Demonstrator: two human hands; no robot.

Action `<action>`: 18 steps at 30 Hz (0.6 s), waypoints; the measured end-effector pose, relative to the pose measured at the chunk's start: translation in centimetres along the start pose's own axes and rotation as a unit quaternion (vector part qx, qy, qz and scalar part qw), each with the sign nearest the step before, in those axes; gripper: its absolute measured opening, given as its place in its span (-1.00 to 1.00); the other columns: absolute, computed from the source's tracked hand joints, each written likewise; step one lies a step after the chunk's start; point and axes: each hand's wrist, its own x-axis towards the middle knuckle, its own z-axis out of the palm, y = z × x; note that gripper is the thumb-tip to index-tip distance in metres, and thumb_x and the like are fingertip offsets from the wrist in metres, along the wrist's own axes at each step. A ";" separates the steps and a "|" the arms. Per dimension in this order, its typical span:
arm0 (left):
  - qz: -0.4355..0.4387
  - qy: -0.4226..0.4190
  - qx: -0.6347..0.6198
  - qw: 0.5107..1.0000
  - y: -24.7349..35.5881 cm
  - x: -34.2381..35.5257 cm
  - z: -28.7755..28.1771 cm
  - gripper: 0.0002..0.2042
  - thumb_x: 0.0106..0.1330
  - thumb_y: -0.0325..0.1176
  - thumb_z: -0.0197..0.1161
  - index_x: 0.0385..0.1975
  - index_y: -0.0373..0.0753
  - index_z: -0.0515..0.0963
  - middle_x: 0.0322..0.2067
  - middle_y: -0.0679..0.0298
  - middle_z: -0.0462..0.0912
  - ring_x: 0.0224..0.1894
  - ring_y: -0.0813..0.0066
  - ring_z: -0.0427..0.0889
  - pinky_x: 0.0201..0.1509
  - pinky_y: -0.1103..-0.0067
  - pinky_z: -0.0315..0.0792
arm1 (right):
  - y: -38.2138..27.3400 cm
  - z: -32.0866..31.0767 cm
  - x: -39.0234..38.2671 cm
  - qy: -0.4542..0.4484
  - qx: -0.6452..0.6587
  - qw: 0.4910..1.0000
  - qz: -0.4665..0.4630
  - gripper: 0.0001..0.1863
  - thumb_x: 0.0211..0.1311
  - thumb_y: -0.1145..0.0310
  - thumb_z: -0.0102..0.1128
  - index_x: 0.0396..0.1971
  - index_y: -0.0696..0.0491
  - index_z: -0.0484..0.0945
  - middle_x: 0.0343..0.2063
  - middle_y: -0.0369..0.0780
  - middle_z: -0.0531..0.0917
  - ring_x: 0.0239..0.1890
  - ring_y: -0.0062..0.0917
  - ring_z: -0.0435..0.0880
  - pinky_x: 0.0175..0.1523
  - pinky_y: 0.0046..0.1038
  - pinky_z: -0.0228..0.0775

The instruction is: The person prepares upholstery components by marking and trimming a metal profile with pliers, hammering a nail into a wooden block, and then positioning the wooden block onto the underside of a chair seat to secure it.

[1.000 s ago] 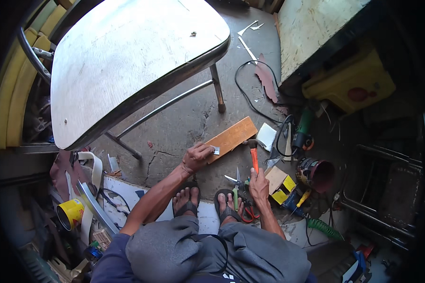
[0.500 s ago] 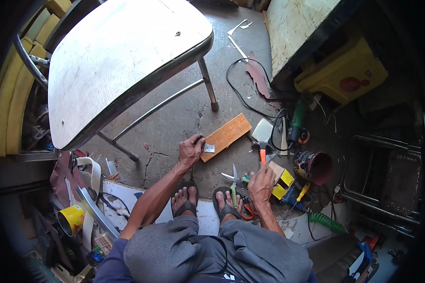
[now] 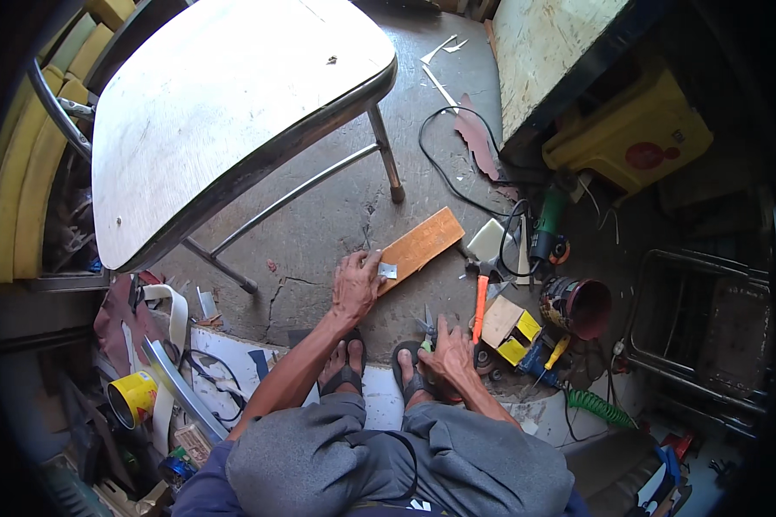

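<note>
A small metal plate point(image 3: 388, 271) lies at the lower-left end of an orange-brown board point(image 3: 427, 241), which rests at a slant on the floor point(image 3: 319, 233) just right of center frame. The left hand point(image 3: 356, 286) reaches in at center, its bent fingertips at the plate's left edge (whether they grip plate or board, one cannot tell). Below and to the right, the right hand point(image 3: 451, 356) bends over a pair of green-handled snips point(image 3: 428, 321), blades pointing up the frame; how firmly its fingers close on them is hidden.

Just right of that hand, an orange-handled hammer point(image 3: 480, 302) lies on the floor, head uppermost. Near it sit a white block point(image 3: 490, 239), a yellow-and-brown box point(image 3: 513, 340) and a yellow screwdriver point(image 3: 558, 351). Farther right stand a stained can point(image 3: 588, 308) and, above it, a green power tool point(image 3: 550, 222).

A white-seated chair point(image 3: 250, 121) fills the upper left, a yellow container point(image 3: 651, 142) occupies the upper right, and a yellow tin point(image 3: 133, 399) tilts at lower left.
</note>
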 end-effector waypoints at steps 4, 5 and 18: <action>0.018 0.006 -0.001 1.000 0.3 0.3 0.4 -0.53 0.11 -0.30 0.44 0.08 -0.15 0.57 0.00 0.15 0.55 0.08 0.12 0.50 0.11 0.23 0.36 | 1.0 -0.3 -0.4 0.038 0.116 0.992 -0.015 -0.14 0.11 0.15 0.25 0.39 0.16 0.18 0.05 0.21 0.44 0.13 0.11 0.46 0.24 -0.03 0.31; 0.025 0.013 0.005 1.000 0.2 0.4 0.6 -0.54 0.09 -0.30 0.44 0.05 -0.15 0.58 0.00 0.17 0.56 0.08 0.14 0.50 0.11 0.23 0.35 | 1.5 0.0 -0.2 0.056 0.156 0.986 -0.025 -0.19 0.13 0.20 0.21 0.38 0.17 0.19 0.05 0.21 0.43 0.14 0.11 0.45 0.26 -0.06 0.31; -0.003 -0.127 0.099 0.987 1.3 2.6 -0.7 -0.65 0.04 -0.28 0.48 -0.19 -0.22 0.58 -0.11 0.14 0.53 0.02 0.10 0.50 0.04 0.22 0.36 | 0.4 -0.6 1.5 0.074 0.259 0.952 -0.144 -0.38 0.16 0.35 0.07 0.26 0.18 0.29 -0.02 0.22 0.44 0.07 0.14 0.44 0.25 -0.07 0.30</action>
